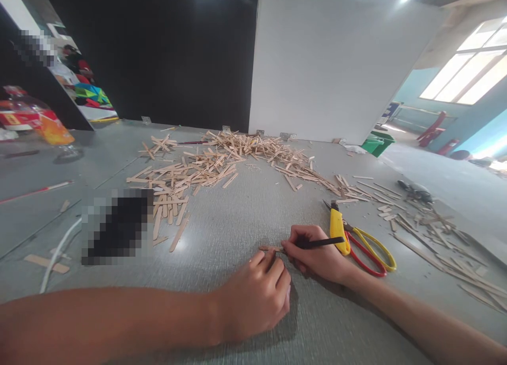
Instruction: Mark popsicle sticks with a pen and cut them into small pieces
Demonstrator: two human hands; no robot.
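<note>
Two bare forearms [130, 318] — smooth, tapering toward the wrists [222, 311] — and two bare hands [257, 293]

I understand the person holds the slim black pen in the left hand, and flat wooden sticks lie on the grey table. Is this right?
Not quite: the head view shows the slim black pen in the right hand, not the left hand. Flat wooden sticks do lie on the grey table.

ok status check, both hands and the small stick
Left hand at small wooden stick. Right hand gripping black pen-like tool by it. Yellow cutter close beside right hand; stick pile farther off.
</note>
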